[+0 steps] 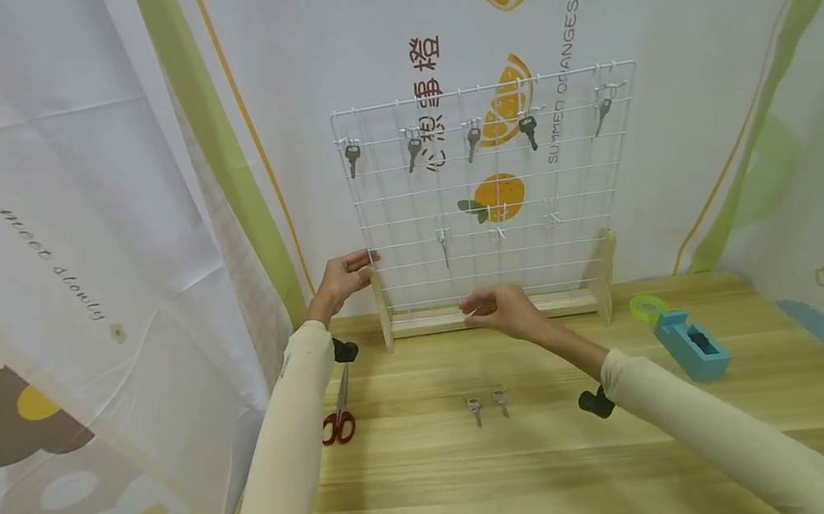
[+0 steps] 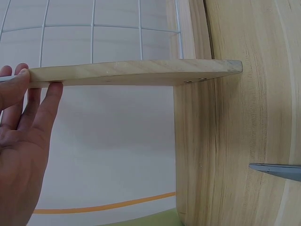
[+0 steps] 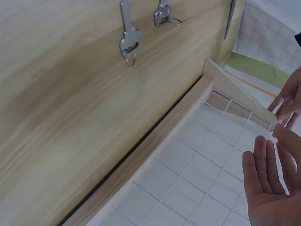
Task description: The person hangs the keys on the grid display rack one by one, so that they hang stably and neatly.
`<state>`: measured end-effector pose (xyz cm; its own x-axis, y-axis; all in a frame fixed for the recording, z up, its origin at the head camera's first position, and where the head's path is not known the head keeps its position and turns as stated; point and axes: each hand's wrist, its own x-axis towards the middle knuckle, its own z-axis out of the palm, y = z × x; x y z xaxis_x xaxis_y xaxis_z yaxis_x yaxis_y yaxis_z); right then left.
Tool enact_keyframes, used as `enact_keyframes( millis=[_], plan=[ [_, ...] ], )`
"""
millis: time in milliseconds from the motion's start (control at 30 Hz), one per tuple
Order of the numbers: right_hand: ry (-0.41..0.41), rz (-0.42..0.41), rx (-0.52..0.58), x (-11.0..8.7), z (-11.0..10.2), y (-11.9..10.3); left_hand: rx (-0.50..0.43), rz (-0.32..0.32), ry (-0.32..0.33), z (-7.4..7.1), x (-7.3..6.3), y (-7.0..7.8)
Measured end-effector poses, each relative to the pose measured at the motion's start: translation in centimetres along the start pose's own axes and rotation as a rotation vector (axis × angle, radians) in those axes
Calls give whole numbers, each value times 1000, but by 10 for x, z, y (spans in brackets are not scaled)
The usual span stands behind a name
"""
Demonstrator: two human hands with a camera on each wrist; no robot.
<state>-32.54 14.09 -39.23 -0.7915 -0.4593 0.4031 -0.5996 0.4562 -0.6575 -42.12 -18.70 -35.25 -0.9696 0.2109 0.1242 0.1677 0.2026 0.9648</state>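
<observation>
A white wire grid rack (image 1: 414, 277) stands in a wooden base. My left hand (image 1: 342, 281) pinches the rack's left wooden side support (image 2: 131, 70) near its upper end, thumb on one side and fingers on the other. In front of the lower grid hovers my right hand (image 1: 504, 311), its fingers loosely bent and nothing between them in the right wrist view. Several keys (image 1: 474, 142) hang along the upper row of hooks. One more key (image 1: 445, 252), seen edge-on, hangs lower, left of two bare white hooks (image 1: 499, 233). On the table lie two keys (image 1: 475, 410) with small rings.
Red-handled scissors (image 1: 339, 426) lie at the left of the wooden table (image 1: 419, 488). To the right are a blue tape dispenser (image 1: 691, 346) and a green tape roll (image 1: 646, 306). Printed curtains (image 1: 273, 55) hang close behind the rack and along the left side.
</observation>
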Motion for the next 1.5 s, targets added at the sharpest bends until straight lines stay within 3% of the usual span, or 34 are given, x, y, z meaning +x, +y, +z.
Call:
enact_keyframes(
  millis=[600,900,1133,1500],
  plan=[
    [-187,-6,3,-36,40,19,-27,-2,1,-2,-1,3],
    [-223,-64,22,-47,56,25,-26,-4,7,-2,0,0],
    [-268,-26,36,-55,66,30,-8,-16,15,0,1,1],
    [-286,-49,-50,-57,76,39,-32,-16,5,1,4,-2]
  ],
)
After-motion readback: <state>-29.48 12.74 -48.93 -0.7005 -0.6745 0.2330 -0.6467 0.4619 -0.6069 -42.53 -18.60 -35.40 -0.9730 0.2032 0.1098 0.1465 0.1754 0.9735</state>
